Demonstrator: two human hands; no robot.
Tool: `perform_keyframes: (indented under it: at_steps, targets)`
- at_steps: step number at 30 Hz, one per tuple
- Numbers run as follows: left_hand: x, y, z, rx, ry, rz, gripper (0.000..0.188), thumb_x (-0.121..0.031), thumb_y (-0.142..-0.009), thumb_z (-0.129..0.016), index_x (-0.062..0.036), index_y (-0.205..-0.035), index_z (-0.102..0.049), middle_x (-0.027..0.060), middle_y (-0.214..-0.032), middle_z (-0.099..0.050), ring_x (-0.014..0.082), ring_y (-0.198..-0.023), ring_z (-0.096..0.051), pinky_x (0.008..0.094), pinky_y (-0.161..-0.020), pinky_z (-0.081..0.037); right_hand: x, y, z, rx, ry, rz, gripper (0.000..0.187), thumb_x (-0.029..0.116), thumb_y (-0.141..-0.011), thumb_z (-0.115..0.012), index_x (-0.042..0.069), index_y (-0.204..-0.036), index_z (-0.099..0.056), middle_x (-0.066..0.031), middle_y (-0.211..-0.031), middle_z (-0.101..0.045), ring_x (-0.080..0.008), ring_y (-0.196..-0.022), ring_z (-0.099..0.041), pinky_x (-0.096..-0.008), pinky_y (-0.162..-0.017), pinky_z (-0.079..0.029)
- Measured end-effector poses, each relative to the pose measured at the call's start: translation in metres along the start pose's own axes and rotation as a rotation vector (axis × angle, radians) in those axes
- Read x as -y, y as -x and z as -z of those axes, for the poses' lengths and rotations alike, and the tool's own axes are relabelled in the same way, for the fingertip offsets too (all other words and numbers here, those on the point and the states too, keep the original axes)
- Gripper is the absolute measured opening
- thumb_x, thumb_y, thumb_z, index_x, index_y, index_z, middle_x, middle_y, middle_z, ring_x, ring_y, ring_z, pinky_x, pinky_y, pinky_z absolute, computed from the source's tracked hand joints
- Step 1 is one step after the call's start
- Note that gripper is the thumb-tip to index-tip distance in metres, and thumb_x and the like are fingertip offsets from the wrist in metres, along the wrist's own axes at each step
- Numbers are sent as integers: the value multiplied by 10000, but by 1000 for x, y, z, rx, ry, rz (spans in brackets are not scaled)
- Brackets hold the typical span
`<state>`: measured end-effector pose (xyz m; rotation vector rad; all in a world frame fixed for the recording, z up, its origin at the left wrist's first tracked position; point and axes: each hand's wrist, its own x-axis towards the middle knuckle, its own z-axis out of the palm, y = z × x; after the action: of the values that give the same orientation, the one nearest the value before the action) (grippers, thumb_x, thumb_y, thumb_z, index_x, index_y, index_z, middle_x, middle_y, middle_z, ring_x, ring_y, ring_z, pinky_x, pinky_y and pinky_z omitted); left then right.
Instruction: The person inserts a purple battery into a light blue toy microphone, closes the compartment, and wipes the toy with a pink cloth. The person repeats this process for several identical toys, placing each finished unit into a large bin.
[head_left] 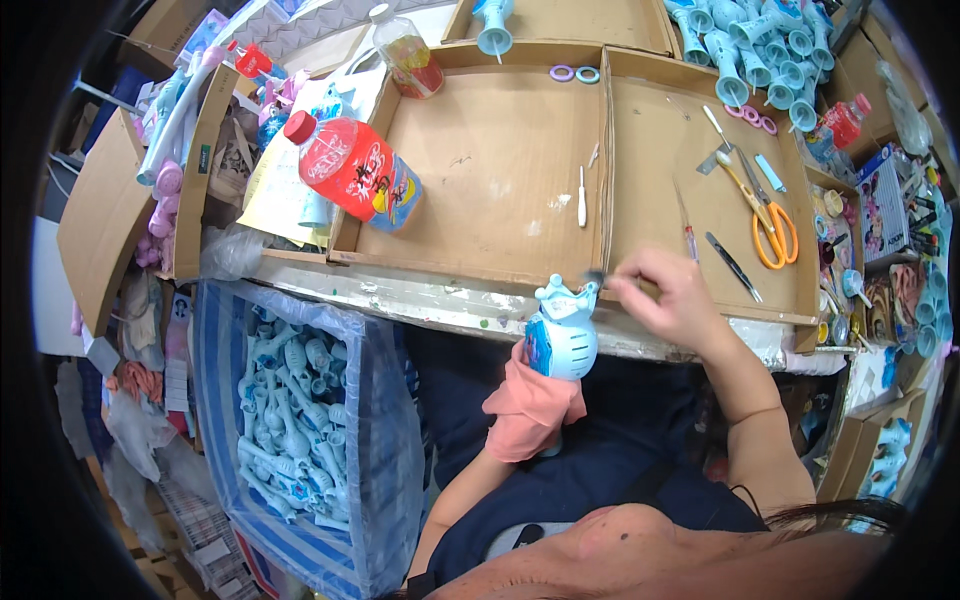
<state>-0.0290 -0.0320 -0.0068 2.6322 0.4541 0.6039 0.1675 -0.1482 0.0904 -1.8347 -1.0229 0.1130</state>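
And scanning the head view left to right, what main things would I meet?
Large red-labelled bottle, held light-blue toy, right hand, smaller red-capped bottle.

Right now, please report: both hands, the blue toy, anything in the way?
Left hand, wrapped in pink cloth, holds light-blue toy. Right hand holds dark-tipped tool beside toy's top. No obstruction visible between.

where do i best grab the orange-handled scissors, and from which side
Likely by the orange finger loops, coming from the near side: they lie toward that edge of the right-hand cardboard tray, with the blades pointing away.
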Motion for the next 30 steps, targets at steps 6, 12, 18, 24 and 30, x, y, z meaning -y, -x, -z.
perform_keyframes:
  at_steps: [6,12,18,24,30]
  targets:
    - [-1,3,1,147,60,200,687,-216,-792,-727,112,-1295,-394,270,-1121,-549,375,-920,-600,401,-821,-498,4,0,1,109,-20,-4,114,137,-846,-694,29,-859,-660,-118,-789,-657,-275,-693,-650,-332,-611,-505]
    - [-5,3,6,209,-1,210,740,-231,-790,-750,105,-1327,-368,282,-1160,-555,398,-1020,-604,412,-898,-491,4,-6,2,93,8,-25,124,151,-854,-684,31,-836,-659,-121,-774,-654,-283,-695,-654,-346,-608,-508]
    - [-5,3,0,149,111,255,751,-245,-780,-763,107,-1320,-376,282,-1164,-553,394,-1008,-610,413,-869,-504,9,-2,6,167,20,-51,112,140,-853,-688,31,-854,-662,-109,-791,-662,-276,-695,-656,-332,-610,-508]
    - [-5,1,0,267,167,349,766,-219,-766,-769,114,-1323,-363,268,-1165,-545,387,-1003,-614,404,-871,-504,-3,-4,-2,38,-154,-270,172,183,-963,-605,11,-954,-606,-97,-892,-685,-155,-682,-663,-293,-569,-500]
    - [-15,-7,3,76,140,223,772,-171,-755,-774,61,-1351,-342,169,-1138,-580,269,-991,-630,371,-868,-506,-9,24,-25,166,-1029,-476,203,248,-1048,-464,50,-1077,-498,-102,-986,-659,-75,-660,-566,-213,-591,-469]
